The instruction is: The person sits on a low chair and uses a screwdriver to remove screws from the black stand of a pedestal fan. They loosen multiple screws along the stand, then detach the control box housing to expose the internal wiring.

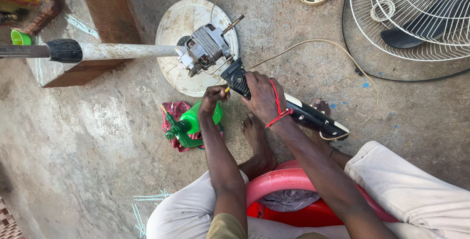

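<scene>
Left of the fan motor (205,48), a white pole (125,51) with a black grip lies across the concrete, and it meets the motor over the round white base (181,21). Below the motor stands a green oil can (192,121) on a red cloth (175,109). The left hand (213,98), just below the motor, pinches a small yellow-handled tool (227,89). The right hand (263,97) is closed around the black switch housing (281,103), a long black and white part with ribbed top, touching the motor's lower right. Far right of the motor lies the white fan guard (411,14).
</scene>
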